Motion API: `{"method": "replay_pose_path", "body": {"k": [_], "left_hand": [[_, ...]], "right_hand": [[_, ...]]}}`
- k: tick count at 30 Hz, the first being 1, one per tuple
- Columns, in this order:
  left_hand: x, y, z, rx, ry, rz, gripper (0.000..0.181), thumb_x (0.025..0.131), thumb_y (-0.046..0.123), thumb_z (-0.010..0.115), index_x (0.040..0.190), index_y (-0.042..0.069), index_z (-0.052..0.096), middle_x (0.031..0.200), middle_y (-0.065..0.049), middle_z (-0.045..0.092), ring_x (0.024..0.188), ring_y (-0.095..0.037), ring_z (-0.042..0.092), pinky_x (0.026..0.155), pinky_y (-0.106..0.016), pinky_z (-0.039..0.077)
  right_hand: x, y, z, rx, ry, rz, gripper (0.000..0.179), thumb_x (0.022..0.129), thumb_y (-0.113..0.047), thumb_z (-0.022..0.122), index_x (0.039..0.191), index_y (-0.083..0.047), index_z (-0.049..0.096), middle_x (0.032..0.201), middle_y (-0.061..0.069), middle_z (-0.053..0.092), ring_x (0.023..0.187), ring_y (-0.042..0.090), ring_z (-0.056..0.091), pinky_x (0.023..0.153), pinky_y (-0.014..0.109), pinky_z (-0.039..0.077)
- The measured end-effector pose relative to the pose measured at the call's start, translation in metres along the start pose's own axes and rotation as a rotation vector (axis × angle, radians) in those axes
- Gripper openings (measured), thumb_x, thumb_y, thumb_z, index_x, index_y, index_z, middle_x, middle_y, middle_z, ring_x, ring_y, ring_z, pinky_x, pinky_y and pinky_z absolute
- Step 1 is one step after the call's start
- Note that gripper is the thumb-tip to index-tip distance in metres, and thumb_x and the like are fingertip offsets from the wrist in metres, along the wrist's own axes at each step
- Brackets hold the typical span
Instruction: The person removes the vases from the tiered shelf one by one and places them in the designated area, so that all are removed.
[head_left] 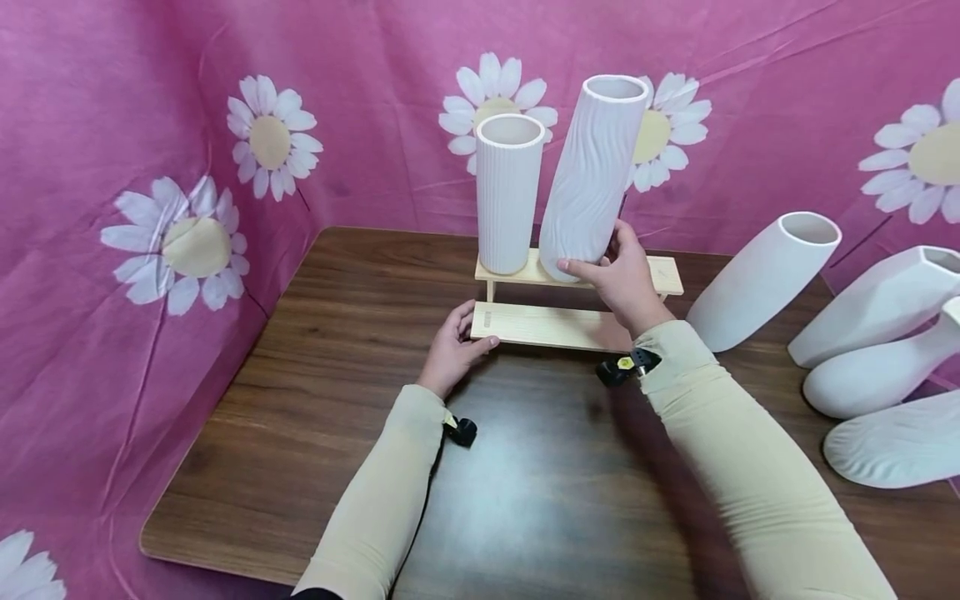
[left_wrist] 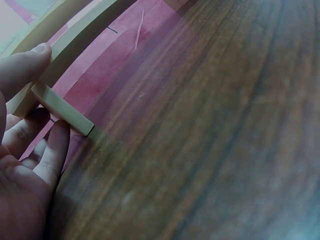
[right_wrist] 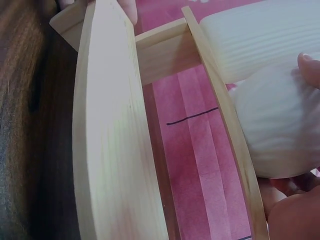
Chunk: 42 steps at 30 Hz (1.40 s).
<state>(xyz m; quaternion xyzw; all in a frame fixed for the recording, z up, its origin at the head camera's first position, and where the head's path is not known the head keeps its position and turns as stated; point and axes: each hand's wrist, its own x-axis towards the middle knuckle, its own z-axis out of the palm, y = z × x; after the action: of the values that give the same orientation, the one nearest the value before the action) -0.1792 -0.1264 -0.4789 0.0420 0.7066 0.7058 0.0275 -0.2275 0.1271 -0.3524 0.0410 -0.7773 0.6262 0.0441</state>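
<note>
A two-step pale wooden stand (head_left: 551, 325) is on the table. With thumb and fingers my left hand (head_left: 453, 346) pinches the left end of its lower board, seen close up in the left wrist view, where fingers (left_wrist: 55, 150) touch the end piece. A tall white vase with wavy grooves (head_left: 592, 179) leans to the right over the upper board, and my right hand (head_left: 628, 279) holds it near its base. In the right wrist view its rounded bottom (right_wrist: 277, 125) is right at the upper board's edge. Left of it, a white vertically ribbed vase (head_left: 510, 204) stands upright on the upper board.
Right of the stand is a smooth white slant-cut vase (head_left: 765, 283). Farther right are a faceted vase (head_left: 873, 308), a round-bellied vase (head_left: 862, 379) and a wave-textured vase (head_left: 892, 442). A pink daisy-printed cloth (head_left: 375, 108) hangs behind the brown wooden table (head_left: 300, 400).
</note>
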Motion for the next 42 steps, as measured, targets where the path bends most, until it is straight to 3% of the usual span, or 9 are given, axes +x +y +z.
{"method": "replay_pose_path", "body": {"k": [19, 42], "left_hand": [[-0.001, 0.002, 0.001, 0.0, -0.01, -0.008, 0.081, 0.086, 0.001, 0.078, 0.154, 0.001, 0.033, 0.147, -0.016, 0.052, 0.127, -0.029, 0.055, 0.098, -0.03, 0.05], [-0.001, 0.003, -0.001, 0.005, -0.012, -0.014, 0.081, 0.087, 0.004, 0.078, 0.154, 0.003, 0.033, 0.147, -0.014, 0.052, 0.126, -0.026, 0.055, 0.098, -0.03, 0.05]], "right_hand": [[-0.033, 0.005, -0.014, 0.026, 0.082, -0.017, 0.084, 0.074, -0.011, 0.09, 0.143, -0.008, 0.041, 0.132, 0.008, 0.054, 0.122, 0.016, 0.051, 0.109, 0.035, 0.042], [-0.064, 0.0, -0.03, -0.041, 0.078, -0.03, 0.08, 0.074, -0.012, 0.091, 0.14, -0.012, 0.045, 0.129, 0.006, 0.057, 0.117, 0.015, 0.056, 0.098, 0.025, 0.048]]}}
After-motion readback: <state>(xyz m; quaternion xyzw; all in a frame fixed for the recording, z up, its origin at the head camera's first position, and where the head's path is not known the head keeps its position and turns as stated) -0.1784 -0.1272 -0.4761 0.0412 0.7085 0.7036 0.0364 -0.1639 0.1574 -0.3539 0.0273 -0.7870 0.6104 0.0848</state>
